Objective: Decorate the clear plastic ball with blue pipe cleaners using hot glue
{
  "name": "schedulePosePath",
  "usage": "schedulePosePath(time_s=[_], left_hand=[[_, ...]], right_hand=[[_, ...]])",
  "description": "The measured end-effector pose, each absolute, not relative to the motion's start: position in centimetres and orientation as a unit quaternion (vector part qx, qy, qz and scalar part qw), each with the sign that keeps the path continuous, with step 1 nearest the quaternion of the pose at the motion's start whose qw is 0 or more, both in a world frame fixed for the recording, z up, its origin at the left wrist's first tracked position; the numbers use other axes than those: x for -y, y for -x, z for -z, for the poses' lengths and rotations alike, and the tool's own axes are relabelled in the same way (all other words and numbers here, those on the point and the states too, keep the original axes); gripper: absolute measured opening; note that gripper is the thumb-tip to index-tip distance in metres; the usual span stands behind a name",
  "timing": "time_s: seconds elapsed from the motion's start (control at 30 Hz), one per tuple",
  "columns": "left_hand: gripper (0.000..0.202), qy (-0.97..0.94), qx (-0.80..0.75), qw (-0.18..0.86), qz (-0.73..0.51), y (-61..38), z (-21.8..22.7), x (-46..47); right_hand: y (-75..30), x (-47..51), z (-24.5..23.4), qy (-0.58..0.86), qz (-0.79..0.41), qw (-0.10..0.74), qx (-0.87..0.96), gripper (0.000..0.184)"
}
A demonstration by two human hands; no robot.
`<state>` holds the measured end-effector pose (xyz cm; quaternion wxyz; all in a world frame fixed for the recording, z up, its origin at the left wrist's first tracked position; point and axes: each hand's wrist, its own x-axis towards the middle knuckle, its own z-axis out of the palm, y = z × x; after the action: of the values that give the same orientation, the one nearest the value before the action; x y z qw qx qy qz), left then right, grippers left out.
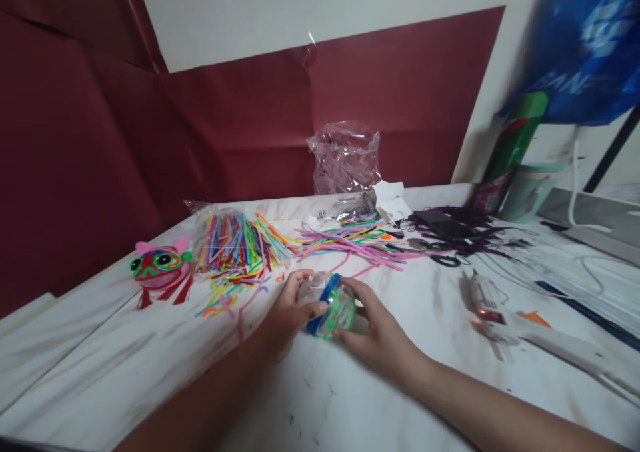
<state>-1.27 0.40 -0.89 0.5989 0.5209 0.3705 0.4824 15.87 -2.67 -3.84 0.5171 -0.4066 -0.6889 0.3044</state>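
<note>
Between my two hands is a clear, rounded plastic piece (344,311) with a blue band and bright green trim around it. My left hand (296,305) grips its left side, the thumb lying across the front by the blue band. On the other side, the fingers and thumb of my right hand (373,322) close on the green-edged end. The piece is held low over the marbled table, and whether it touches the surface I cannot tell. Beyond my hands lie loose pink and multicoloured pipe cleaners (350,244).
A pink-eared craft animal head (163,270) with red tassels sits at left, beside a bag of pipe cleaners (225,242). Rightward are black-handled scissors (445,260), a phone (443,225) on dark purple strands, and a hot glue gun (500,322). A clear plastic bag (346,159) stands behind.
</note>
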Motion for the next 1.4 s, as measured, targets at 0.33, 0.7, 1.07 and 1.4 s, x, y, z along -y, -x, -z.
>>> schedulePosePath(time_s=[0.33, 0.7, 1.07, 1.4], left_hand=[[0.053, -0.492, -0.388, 0.616, -0.478, 1.3, 0.8, -0.5], [0.068, -0.495, -0.385, 0.608, -0.486, 1.7, 1.4, -1.4], [0.059, -0.555, -0.365, 0.571, -0.482, 2.0, 1.8, -1.9], [0.061, -0.553, -0.375, 0.568, -0.482, 1.7, 1.7, -1.5]], right_hand=[[-15.8, 2.4, 3.2, 0.422, -0.363, 0.536, 0.635, 0.064], [-16.0, 2.0, 1.7, 0.432, -0.496, 0.539, 0.526, 0.056], [-15.9, 2.1, 2.3, 0.424, -0.526, 0.545, 0.496, 0.053], [-15.9, 2.3, 2.0, 0.432, -0.492, 0.528, 0.541, 0.056]])
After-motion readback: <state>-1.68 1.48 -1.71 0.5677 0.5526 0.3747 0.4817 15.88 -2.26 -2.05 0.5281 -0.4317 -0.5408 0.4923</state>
